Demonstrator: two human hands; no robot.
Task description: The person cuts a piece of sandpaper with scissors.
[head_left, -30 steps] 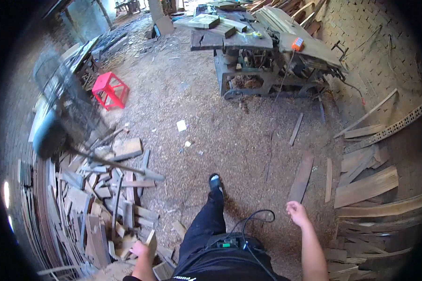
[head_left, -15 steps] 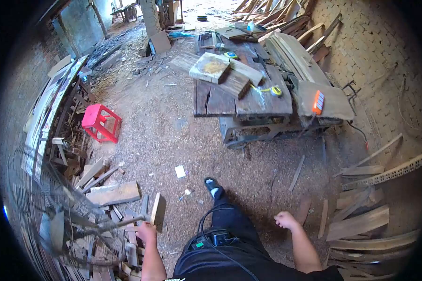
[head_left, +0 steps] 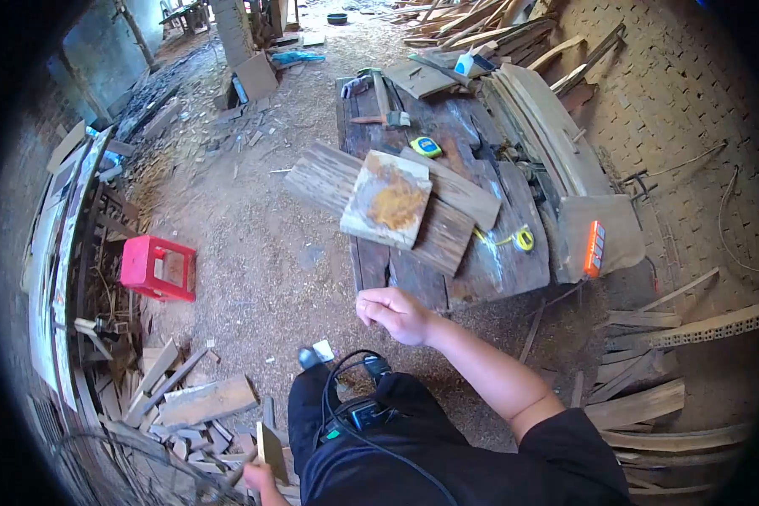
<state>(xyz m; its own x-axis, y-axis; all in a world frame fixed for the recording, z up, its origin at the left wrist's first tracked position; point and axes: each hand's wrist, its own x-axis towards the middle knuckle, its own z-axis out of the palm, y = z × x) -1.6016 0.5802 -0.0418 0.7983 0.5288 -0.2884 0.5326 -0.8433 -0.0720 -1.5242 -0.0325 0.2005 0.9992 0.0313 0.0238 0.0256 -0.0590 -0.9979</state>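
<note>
My left hand, at the bottom, is closed around a short pale wooden board that stands up from the grip. A thin stick shape overlaps the hand's left side. My right hand is raised in front of me with its fingers curled in and nothing showing in them. It overlaps the near edge of the wooden workbench in this view. On the bench, a thick stained wood block rests across a longer plank. Two tape measures lie nearby, one with its yellow blade partly out.
A hammer lies at the bench's far end. An orange tool or case sits at its right end. To the left stands a red plastic stool. Scrap wood covers the floor at lower left; more boards lie at right.
I have come closer to the bench. My right hand has swung up and leftward in front of me, while my left hand has dropped lower in view, still with the board.
</note>
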